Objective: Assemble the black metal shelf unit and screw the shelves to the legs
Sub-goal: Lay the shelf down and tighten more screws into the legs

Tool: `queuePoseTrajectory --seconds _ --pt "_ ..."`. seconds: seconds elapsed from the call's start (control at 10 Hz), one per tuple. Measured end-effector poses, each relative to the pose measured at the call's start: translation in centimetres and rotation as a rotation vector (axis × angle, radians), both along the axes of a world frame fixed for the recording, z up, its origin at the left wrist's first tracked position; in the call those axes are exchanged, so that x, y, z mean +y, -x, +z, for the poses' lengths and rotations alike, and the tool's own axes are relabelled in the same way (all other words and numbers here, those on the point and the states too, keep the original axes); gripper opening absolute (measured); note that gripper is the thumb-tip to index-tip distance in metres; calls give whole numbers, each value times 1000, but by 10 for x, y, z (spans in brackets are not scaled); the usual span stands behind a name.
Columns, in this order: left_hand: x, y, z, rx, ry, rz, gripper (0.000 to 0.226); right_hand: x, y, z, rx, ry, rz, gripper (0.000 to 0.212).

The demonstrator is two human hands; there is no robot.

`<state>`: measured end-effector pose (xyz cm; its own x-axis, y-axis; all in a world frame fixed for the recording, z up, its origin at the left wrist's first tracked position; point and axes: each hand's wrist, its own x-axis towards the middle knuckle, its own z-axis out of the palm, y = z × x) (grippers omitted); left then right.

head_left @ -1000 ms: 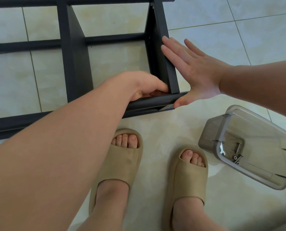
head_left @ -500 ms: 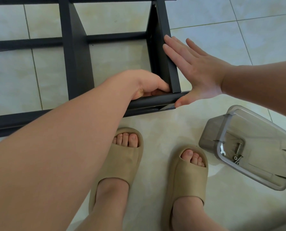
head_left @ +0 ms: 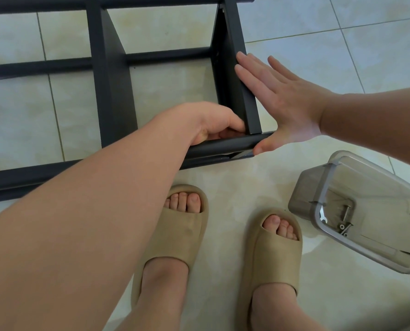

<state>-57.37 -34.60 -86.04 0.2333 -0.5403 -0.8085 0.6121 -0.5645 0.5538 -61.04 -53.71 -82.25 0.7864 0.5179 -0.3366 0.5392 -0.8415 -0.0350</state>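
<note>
The black metal shelf unit [head_left: 113, 91] lies on its side on the tiled floor, its legs running left to right and its shelf panels crossing them. My left hand [head_left: 213, 125] reaches down into the corner where the right end shelf panel [head_left: 237, 75] meets the near leg [head_left: 223, 146]; its fingers are curled there and their tips are hidden behind the leg. My right hand [head_left: 278, 103] lies flat with straight fingers against the outer face of that panel, thumb touching the end of the near leg.
A clear plastic box [head_left: 357, 211] lies on the floor at the right with a few screws [head_left: 344, 225] and a small wrench [head_left: 322, 215] inside. My two feet in tan slides [head_left: 175, 237] stand just in front of the near leg.
Both hands stay at the same corner. The view has shifted very slightly; nothing else has visibly moved.
</note>
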Motion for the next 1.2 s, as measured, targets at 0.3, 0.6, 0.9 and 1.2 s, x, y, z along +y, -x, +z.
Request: queuePoseTrajectory --seconds 0.3,0.6,0.9,1.2 --pt "3 -2 1 88 84 13 19 -1 0 -1 -3 -14 -3 141" --pt "-1 2 -1 -21 13 -2 14 -2 0 -2 -10 -12 -2 140" --pt "0 2 5 -20 30 -1 18 -2 0 -2 -13 -7 1 140" --pt "1 1 4 35 36 11 16 -1 0 -1 -11 -4 -2 140"
